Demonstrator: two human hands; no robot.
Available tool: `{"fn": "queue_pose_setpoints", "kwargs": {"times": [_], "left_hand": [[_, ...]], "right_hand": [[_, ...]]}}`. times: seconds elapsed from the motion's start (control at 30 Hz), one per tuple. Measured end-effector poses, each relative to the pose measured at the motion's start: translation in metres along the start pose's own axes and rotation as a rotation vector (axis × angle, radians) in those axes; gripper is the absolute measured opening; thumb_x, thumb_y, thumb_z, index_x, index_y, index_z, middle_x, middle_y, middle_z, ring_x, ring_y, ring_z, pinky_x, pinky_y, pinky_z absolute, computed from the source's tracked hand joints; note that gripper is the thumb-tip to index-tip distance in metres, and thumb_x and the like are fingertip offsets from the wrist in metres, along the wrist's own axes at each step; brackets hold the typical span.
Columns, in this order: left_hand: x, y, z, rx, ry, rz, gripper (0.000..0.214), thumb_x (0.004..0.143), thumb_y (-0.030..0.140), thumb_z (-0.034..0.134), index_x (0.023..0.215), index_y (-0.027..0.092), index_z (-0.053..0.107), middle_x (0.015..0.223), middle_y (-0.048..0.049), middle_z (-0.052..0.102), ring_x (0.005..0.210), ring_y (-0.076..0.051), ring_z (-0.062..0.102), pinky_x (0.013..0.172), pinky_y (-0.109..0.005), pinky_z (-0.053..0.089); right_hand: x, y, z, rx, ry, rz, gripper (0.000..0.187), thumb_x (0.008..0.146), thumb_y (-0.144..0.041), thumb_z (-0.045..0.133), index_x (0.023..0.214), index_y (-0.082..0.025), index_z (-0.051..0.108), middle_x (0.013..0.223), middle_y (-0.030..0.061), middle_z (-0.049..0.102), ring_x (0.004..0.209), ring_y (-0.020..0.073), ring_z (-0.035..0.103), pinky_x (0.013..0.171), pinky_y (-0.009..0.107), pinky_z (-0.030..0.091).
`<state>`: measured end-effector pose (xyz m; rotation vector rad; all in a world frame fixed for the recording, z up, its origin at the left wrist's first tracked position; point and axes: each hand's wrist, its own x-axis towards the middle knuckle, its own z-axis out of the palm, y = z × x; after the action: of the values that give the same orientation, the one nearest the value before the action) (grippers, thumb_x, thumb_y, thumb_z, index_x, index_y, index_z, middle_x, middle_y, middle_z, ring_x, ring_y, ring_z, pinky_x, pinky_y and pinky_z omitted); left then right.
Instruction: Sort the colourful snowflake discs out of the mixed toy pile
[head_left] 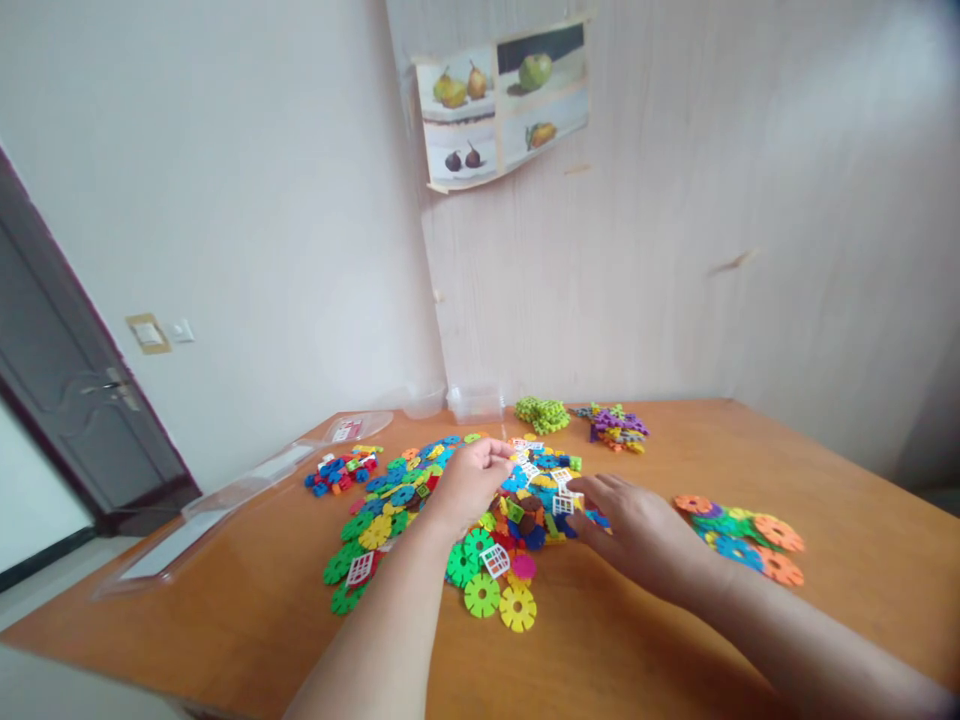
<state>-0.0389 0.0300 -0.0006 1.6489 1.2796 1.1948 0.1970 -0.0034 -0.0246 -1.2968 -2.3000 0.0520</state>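
Mixed plastic pieces lie in a wide heap in the middle of the table: notched discs such as a yellow disc (518, 607) and a green disc (481, 595), plus small bricks and white lattice window pieces like this white window piece (495, 561). My left hand (471, 482) is over the heap's centre, thumb and fingers brought together; whatever is between the tips is too small to make out. At the heap's right edge, my right hand (637, 530) has its fingers apart, beside another white lattice piece (568, 504). Its fingertips partly cover pieces there.
Sorted groups surround the heap: red and blue bricks (341, 474), lime pieces (543, 415), purple and yellow pieces (619, 428), and joined discs (739, 540) at right. Clear plastic containers (476, 404) stand by the wall. A long clear lid (217, 510) lies along the left edge.
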Motion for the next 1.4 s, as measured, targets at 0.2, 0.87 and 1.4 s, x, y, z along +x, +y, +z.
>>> {"fn": "queue_pose_setpoints", "kwargs": {"times": [0.2, 0.87, 1.4], "left_hand": [[-0.011, 0.006, 0.025, -0.065, -0.187, 0.042, 0.038, 0.084, 0.026, 0.065, 0.12, 0.014, 0.061, 0.083, -0.002, 0.066, 0.071, -0.012, 0.059, 0.067, -0.024, 0.044], [-0.019, 0.01, 0.036, -0.077, -0.316, -0.003, 0.041, 0.083, 0.028, 0.068, 0.121, 0.014, 0.06, 0.08, -0.0019, 0.067, 0.071, -0.014, 0.062, 0.067, -0.025, 0.045], [0.022, -0.028, -0.047, 0.35, 0.194, -0.093, 0.029, 0.086, 0.04, 0.06, 0.1, 0.016, 0.069, 0.091, -0.0076, 0.076, 0.077, -0.018, 0.069, 0.067, -0.025, 0.049]], "right_hand": [[-0.004, -0.019, 0.005, 0.124, 0.008, 0.016, 0.039, 0.088, -0.036, 0.059, 0.125, -0.023, 0.054, 0.108, 0.0061, 0.071, 0.089, 0.0211, 0.066, 0.075, 0.032, 0.047], [0.0, -0.001, -0.012, -0.116, -0.128, 0.15, 0.024, 0.082, -0.031, 0.056, 0.101, -0.019, 0.062, 0.101, 0.0088, 0.064, 0.091, 0.0228, 0.062, 0.073, 0.03, 0.039], [-0.006, 0.097, -0.038, -0.329, -0.288, 0.39, 0.034, 0.075, -0.032, 0.057, 0.105, -0.021, 0.07, 0.121, 0.0154, 0.063, 0.113, 0.0349, 0.058, 0.083, 0.041, 0.043]]}}
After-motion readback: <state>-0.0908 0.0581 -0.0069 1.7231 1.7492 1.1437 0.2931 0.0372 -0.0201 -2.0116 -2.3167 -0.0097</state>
